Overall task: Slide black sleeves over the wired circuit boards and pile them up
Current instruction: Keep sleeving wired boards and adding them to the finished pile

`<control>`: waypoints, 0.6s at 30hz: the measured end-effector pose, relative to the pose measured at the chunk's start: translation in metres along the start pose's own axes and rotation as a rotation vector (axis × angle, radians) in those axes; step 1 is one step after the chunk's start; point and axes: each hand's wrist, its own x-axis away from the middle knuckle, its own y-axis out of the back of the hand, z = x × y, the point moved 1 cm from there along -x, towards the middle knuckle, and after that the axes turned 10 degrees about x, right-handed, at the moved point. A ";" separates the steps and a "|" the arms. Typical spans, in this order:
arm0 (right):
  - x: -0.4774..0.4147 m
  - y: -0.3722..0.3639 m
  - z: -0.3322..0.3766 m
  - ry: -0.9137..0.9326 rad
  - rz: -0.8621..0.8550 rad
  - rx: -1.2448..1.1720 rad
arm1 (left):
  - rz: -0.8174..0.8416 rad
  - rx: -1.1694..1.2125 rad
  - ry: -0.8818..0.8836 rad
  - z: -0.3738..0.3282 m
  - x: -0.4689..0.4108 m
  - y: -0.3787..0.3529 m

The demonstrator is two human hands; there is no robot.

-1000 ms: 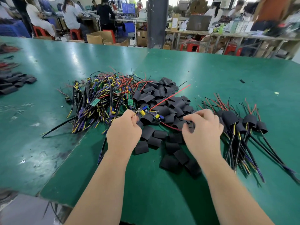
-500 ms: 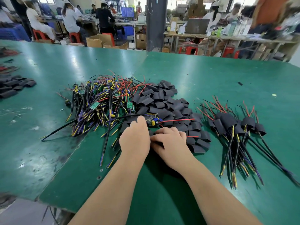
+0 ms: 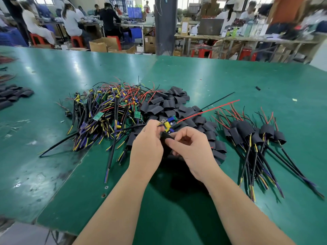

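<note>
L hand (image 3: 146, 145) pinches wired circuit board (image 3: 169, 123) by its near end; board pokes out past the fingertips, above loose sleeve pile (image 3: 166, 105). R hand (image 3: 193, 149) pinches black sleeve (image 3: 166, 137) just under board.

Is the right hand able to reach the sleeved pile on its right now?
Probably yes: only loose sleeves lie between the right hand and the sleeved pile, though it pinches a black sleeve.
</note>
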 end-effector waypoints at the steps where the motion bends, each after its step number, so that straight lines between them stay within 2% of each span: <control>1: 0.001 -0.002 0.000 -0.030 0.071 -0.168 | 0.018 0.039 0.000 0.000 0.000 -0.001; 4: 0.002 -0.007 0.003 -0.140 0.246 -0.551 | 0.001 0.152 0.000 0.000 0.000 -0.001; 8: 0.004 -0.006 0.005 -0.097 0.385 -0.532 | -0.045 0.258 0.018 0.000 -0.001 0.001; 14: 0.007 -0.009 0.005 -0.187 0.363 -0.636 | -0.003 0.369 0.023 -0.004 -0.002 0.003; 18: 0.006 -0.010 0.004 -0.210 0.283 -0.586 | 0.058 0.462 0.093 -0.005 -0.001 -0.001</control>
